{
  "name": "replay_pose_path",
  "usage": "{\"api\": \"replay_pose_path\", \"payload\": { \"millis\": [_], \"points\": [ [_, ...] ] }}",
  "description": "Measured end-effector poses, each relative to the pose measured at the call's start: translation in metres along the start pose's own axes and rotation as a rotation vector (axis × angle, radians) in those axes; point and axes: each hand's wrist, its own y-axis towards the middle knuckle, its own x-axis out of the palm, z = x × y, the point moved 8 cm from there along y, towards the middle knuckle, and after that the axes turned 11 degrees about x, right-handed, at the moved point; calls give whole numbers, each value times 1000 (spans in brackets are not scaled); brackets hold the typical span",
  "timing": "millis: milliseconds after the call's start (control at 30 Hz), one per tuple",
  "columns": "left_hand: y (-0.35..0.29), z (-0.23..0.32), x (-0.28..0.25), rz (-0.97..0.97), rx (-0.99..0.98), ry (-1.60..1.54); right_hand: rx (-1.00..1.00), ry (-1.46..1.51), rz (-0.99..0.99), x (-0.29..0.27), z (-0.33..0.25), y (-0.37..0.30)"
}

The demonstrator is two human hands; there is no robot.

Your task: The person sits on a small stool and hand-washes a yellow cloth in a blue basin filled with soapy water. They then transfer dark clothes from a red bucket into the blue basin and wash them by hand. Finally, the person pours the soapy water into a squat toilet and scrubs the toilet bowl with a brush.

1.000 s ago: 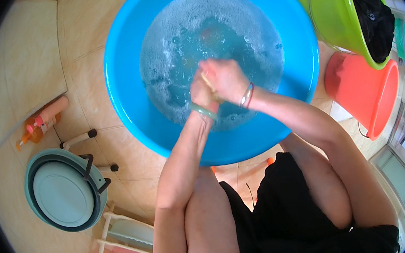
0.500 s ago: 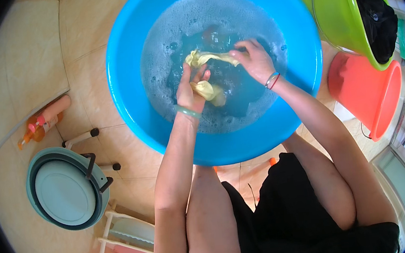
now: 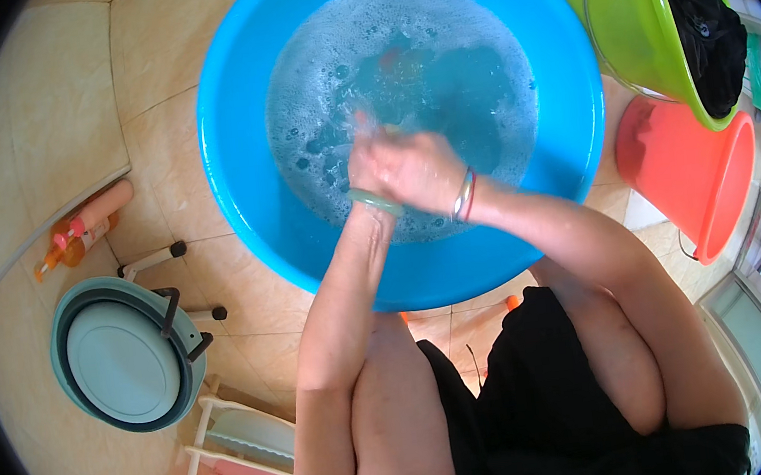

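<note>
My left hand [image 3: 363, 167] and my right hand [image 3: 422, 170] are pressed together over the soapy water [image 3: 475, 74] in a big blue basin [image 3: 565, 144]. Motion blurs both sets of fingers. They are closed around the pale yellow cloth, which is almost wholly hidden between them; only a faint yellowish trace shows at their top edge. My right hand lies across the left one. A green bangle [image 3: 376, 203] circles my left wrist, and thin bands [image 3: 465, 195] are on my right. A blurry reddish spot [image 3: 390, 57] shows in the water beyond.
At the right stand a lime-green bucket [image 3: 628, 35] with black cloth [image 3: 705, 36] in it and a coral-red bucket [image 3: 684, 168]. Pump bottles [image 3: 87, 227], a grey-green folding basin [image 3: 125, 362] and a rack [image 3: 237, 457] stand at the left on the tiled floor.
My hands were apart with the yellow cloth stretched between them. My right hand has moved left and toward me onto the left hand, and the cloth is now bunched out of sight.
</note>
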Motion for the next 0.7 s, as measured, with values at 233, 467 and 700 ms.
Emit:
{"api": "replay_pose_path", "payload": {
  "millis": [233, 467, 700],
  "points": [
    [-7, -17, 8, 224, -61, 9, 167, -285, -22, 0, 40, 6],
    [-30, -22, 23, 117, -173, 53, 314, -161, -141, 12, 67, 10],
    [-2, -26, -9, 108, -212, -156, -112, -176, -3, 10, -23, -19]
  ]
}}
